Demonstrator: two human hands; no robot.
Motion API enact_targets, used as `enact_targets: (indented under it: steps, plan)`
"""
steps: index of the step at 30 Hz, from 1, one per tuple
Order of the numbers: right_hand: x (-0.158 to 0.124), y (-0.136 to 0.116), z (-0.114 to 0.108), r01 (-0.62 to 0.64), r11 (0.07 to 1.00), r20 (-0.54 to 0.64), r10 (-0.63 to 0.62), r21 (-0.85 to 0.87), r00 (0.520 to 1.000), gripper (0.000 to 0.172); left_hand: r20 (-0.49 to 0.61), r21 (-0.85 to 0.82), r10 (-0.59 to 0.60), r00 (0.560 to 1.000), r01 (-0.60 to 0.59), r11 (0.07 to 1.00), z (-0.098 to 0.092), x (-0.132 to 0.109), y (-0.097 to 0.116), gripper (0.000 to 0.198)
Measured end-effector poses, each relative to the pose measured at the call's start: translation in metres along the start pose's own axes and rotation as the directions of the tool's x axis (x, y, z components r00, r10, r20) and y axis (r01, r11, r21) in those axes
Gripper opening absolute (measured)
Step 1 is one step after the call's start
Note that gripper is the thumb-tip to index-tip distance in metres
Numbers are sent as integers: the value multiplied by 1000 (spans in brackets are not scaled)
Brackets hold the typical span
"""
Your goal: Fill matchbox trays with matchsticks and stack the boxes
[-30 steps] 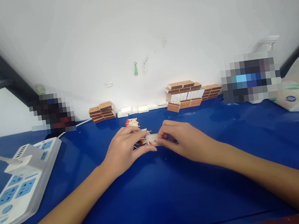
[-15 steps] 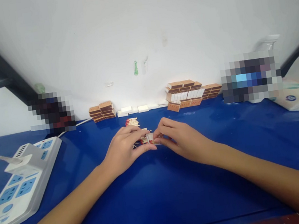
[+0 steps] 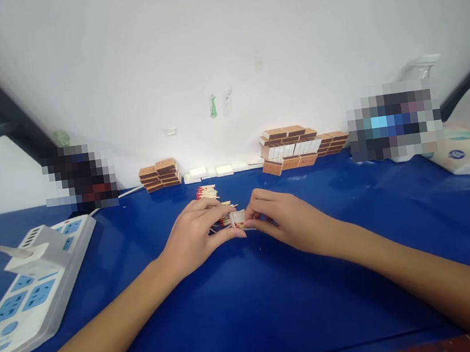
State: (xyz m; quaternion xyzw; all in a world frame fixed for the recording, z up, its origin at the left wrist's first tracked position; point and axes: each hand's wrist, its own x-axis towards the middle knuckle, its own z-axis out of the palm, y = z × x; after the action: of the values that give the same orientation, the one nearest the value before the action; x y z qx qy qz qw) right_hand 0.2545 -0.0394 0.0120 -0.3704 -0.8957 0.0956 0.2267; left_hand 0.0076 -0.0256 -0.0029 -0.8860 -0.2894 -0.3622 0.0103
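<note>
A small white matchbox tray (image 3: 238,217) lies between my hands, with a few red-tipped matches along its near side. My left hand (image 3: 196,227) grips the tray's left end between thumb and fingers. The fingers of my right hand (image 3: 277,214) are closed at the tray's right end, and what they pinch is hidden. Loose matches (image 3: 207,191) with red heads lie in a pile just beyond my left hand. More matches show behind and under its fingers.
Stacked matchboxes (image 3: 290,148) stand against the wall at right, a smaller stack (image 3: 159,175) at left. White trays (image 3: 224,170) lie between them. A power strip (image 3: 36,283) sits at left on the blue table (image 3: 253,312); a tissue pack (image 3: 469,145) is at far right.
My right hand has shifted slightly right and down, exposing more of the tray's inside. My left hand keeps its place on the tray.
</note>
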Motion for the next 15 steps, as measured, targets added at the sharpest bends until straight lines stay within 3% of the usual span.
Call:
enact_targets:
  steps: [10,15]
  plan:
    - [1,-10,1,41,996,-85,-34,81,996,14,32,-103,-142,989,144,984,-2,0,4,45]
    - [0,-6,0,44,996,-89,-37,82,995,19,44,-123,-149,988,153,980,-3,1,5,45]
